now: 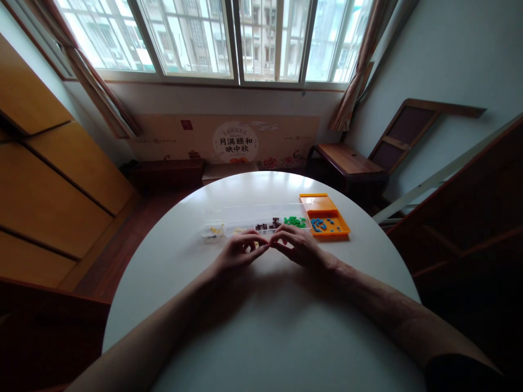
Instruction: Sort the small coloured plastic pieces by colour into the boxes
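Observation:
My left hand (244,249) and my right hand (297,246) meet fingertip to fingertip above the white round table. Both are closed in a pinch, and whatever lies between the fingertips is too small or hidden to make out. Just beyond them stands a clear compartment box (239,227) with its lid up. It holds yellow pieces (216,229) at the left, dark brown pieces (267,224) in the middle and green pieces (295,221) at the right. Beside it, an orange case (346,227) lies open with small blue pieces (319,224) in it. My right hand partly covers the box's front edge.
The round table (281,337) has a curved edge on all visible sides. Past it are a wooden chair (347,159) at the right, a printed board (163,136) under the window, and a yellow cabinet (49,201) at the left.

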The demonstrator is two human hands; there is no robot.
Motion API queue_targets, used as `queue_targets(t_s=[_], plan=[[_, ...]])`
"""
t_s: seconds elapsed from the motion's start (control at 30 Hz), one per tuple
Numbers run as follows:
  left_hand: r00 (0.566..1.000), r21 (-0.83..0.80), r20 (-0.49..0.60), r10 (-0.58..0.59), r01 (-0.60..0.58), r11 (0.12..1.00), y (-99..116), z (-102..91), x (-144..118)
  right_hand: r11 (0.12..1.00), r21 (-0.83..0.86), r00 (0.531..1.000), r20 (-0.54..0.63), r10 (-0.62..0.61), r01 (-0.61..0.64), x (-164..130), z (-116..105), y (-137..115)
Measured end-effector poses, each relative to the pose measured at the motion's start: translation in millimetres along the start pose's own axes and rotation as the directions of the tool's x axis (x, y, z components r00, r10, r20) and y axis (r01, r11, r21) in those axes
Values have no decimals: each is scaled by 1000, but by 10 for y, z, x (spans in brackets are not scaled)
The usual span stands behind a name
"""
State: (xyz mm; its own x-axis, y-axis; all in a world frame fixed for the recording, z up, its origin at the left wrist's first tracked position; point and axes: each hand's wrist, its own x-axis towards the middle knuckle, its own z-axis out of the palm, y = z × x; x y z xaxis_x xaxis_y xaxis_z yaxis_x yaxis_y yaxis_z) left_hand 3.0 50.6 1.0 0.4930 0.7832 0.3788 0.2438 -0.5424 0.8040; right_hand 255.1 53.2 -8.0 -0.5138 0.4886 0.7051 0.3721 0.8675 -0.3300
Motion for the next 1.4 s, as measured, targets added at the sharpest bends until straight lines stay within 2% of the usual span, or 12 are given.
queue_targets(t_s=[0.2, 0.4, 0.53, 0.6, 0.7, 0.8, 0.9, 1.03, 1.2, 1.4], plan=[[1000, 5, -4, -3, 3, 1000, -10, 1, -13, 1000, -10, 1000, -9, -21, 21, -3, -3, 6], [997, 15, -74, -15, 16, 1000, 16, -1, -9, 998, -23, 999, -12, -51, 51, -31, 14, 48], [993, 52, -119, 10, -4, 999, 45, -71, 11, 998, -40, 999, 15, -47, 47, -27, 9, 29], [989, 121, -142, 42, -24, 992, 35, -150, 19, 997, -56, 997, 60, -46, 49, -25, 10, 10], [977, 347, -195, 82, -9, 938, -6, -316, 22, 995, -86, 982, 187, -37, 54, -37, 26, -3], [958, 607, -257, 124, 60, 792, -57, -487, 25, 992, -117, 960, 279, -8, 42, -53, 41, 1], [945, 732, -286, 159, 109, 673, -104, -598, 31, 990, -133, 953, 302, -13, 55, -57, 37, 5], [941, 759, -307, 144, 151, 633, -166, -633, 31, 988, -144, 954, 299, -17, 63, -64, 24, -1], [952, 771, -281, 124, 147, 620, -215, -612, 17, 990, -133, 952, 307, -7, 50, -69, 3, -15], [951, 750, -289, 113, 151, 644, -139, -589, 22, 997, -54, 945, 324, -37, 58, -48, -27, 22]])
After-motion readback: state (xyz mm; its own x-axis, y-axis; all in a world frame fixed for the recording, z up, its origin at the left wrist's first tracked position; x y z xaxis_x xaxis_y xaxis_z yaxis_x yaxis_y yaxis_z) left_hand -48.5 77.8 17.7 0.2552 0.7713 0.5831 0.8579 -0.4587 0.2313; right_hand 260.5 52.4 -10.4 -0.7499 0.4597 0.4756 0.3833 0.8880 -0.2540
